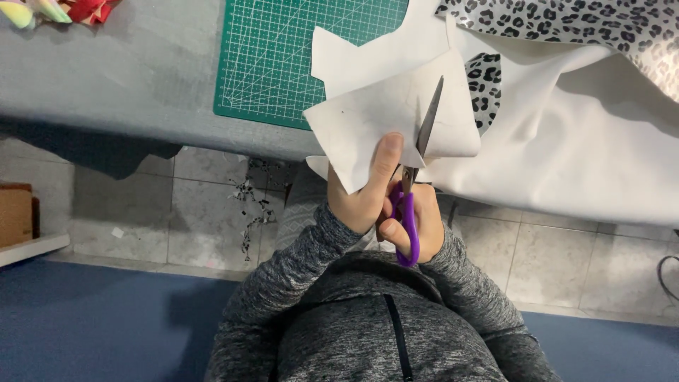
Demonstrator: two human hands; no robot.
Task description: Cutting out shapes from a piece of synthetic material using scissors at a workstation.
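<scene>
My left hand (364, 189) pinches a white piece of fabric (375, 120) from below, thumb pressed on its near edge. My right hand (417, 223) grips purple-handled scissors (409, 212); their dark blades (430, 119) lie across the white piece, pointing away from me. The piece is the pale underside of a leopard-print sheet (566, 28), whose spotted face shows at the top right and through a gap beside the blades. Both hands are held in front of the table's near edge, close together.
A green cutting mat (276, 56) lies on the grey table (127, 71). Colourful scraps (56, 10) sit at the far left corner. The big white sheet (580, 141) hangs over the table's right side. Fabric offcuts (251, 205) litter the tiled floor; a cardboard box (14, 212) stands left.
</scene>
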